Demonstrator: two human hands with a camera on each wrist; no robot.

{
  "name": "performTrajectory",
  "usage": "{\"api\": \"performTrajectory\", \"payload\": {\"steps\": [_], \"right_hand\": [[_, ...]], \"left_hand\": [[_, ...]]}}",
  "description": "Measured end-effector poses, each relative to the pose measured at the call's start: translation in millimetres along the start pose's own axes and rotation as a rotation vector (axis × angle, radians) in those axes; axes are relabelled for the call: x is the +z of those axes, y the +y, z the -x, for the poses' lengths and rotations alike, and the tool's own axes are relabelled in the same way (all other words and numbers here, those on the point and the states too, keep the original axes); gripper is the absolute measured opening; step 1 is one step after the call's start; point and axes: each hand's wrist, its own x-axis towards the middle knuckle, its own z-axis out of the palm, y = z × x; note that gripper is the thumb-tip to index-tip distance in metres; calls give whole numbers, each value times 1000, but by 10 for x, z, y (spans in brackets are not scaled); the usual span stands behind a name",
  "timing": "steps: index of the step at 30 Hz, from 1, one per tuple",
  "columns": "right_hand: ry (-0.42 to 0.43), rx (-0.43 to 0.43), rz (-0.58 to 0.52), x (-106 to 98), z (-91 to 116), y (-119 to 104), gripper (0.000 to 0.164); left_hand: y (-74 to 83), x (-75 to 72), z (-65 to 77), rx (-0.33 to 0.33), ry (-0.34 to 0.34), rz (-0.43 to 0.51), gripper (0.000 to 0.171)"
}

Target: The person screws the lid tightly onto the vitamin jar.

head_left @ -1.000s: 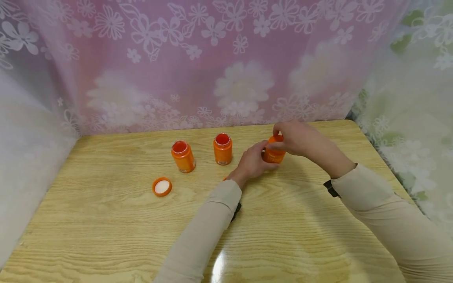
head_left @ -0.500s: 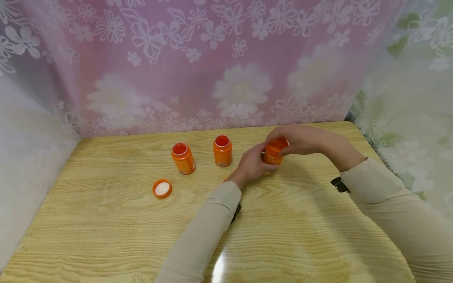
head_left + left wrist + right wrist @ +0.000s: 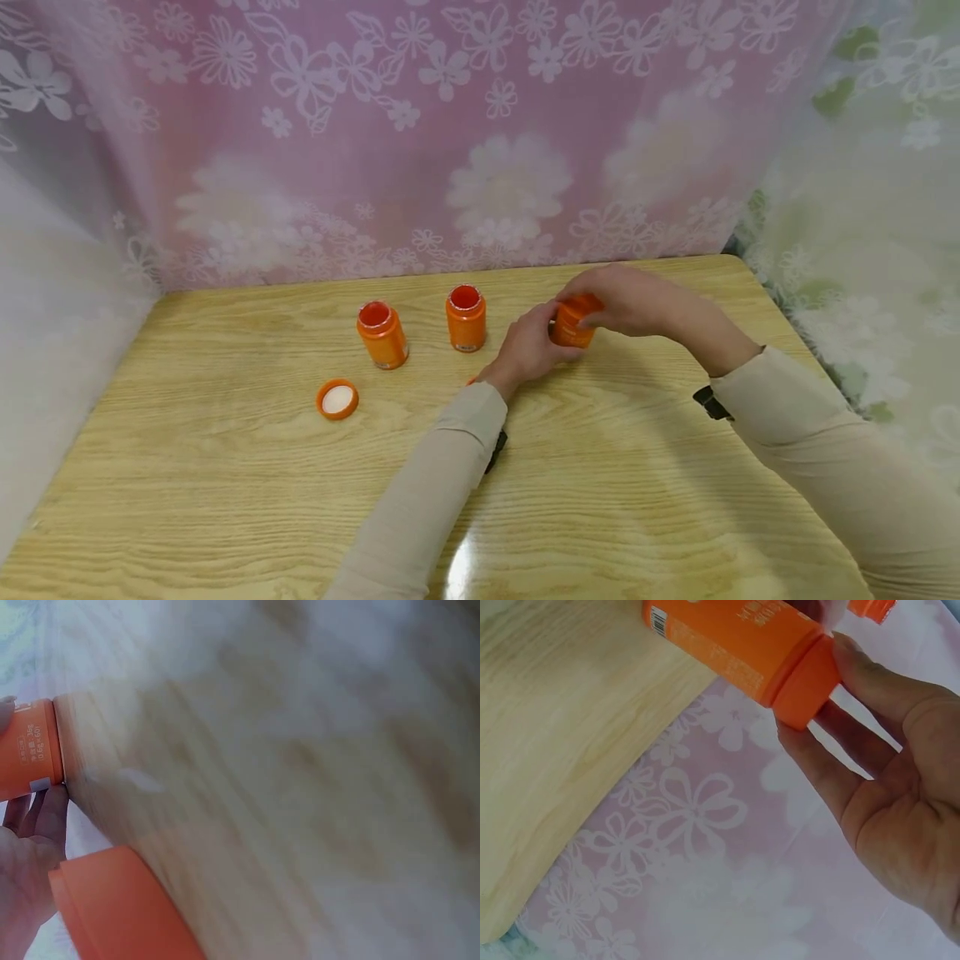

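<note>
At the right of the table an orange bottle (image 3: 573, 333) stands upright, with white print on its side. My left hand (image 3: 528, 346) grips its body from the left. From above, my right hand (image 3: 626, 300) holds the orange cap (image 3: 806, 682) on the bottle's mouth, thumb on one side and fingers on the other. To the left stand two orange bottles without caps, a nearer one (image 3: 384, 337) and another one (image 3: 467, 321); their red insides show. The left wrist view shows the held bottle (image 3: 30, 754) sideways at its left edge, with part of the left hand (image 3: 30, 877) below.
A loose orange cap (image 3: 337, 400) lies on the wooden table (image 3: 225, 483), white liner up. Another orange cap (image 3: 124, 907) lies close to my left wrist, mostly hidden in the head view. A pink floral curtain (image 3: 337, 167) hangs behind the table's back edge.
The right hand has turned and shifted its fingers around the cap; first the fingertips were on top, now the thumb lies on the near side. The left hand keeps its grip on the bottle.
</note>
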Motion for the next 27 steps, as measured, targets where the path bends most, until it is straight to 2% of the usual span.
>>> {"api": "performTrajectory", "payload": {"steps": [10, 27], "right_hand": [[92, 41, -10, 138, 40, -18, 36], [149, 118, -19, 207, 62, -60, 41]], "left_hand": [[-3, 14, 2, 3, -2, -3, 58], [-5, 9, -5, 3, 0, -14, 60]]}}
